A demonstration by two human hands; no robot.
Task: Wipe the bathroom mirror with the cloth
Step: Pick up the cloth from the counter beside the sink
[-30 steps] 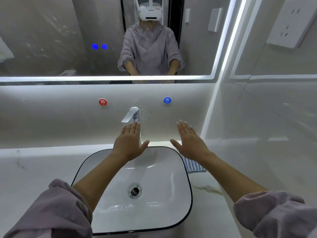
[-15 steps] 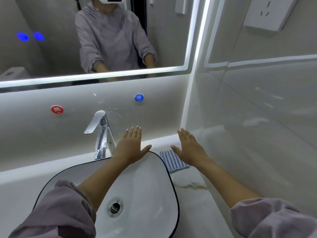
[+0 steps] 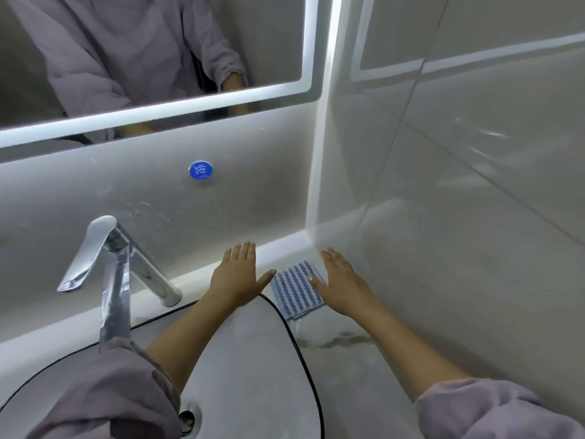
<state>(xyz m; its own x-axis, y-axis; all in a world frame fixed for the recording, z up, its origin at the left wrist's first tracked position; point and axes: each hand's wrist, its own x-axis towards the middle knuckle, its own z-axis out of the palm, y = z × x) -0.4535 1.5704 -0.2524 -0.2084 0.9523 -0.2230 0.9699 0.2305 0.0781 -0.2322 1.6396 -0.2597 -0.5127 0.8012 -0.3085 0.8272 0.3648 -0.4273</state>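
I see both hands flat, holding nothing: left hand [image 3: 238, 277], right hand [image 3: 343, 282] flanking cloth [image 3: 296, 289], lower centre; mirror [image 3: 152, 58] upper left.

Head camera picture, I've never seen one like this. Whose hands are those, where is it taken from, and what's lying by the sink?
No machine here: a person wears a camera on the head, looking down at their own arms. The left hand and right hand are flat and open, holding nothing. A blue-and-white cloth lies on the counter between them, right of the basin; the right thumb overlaps its edge. The tap stands at left, and the mirror above reflects the person's body.
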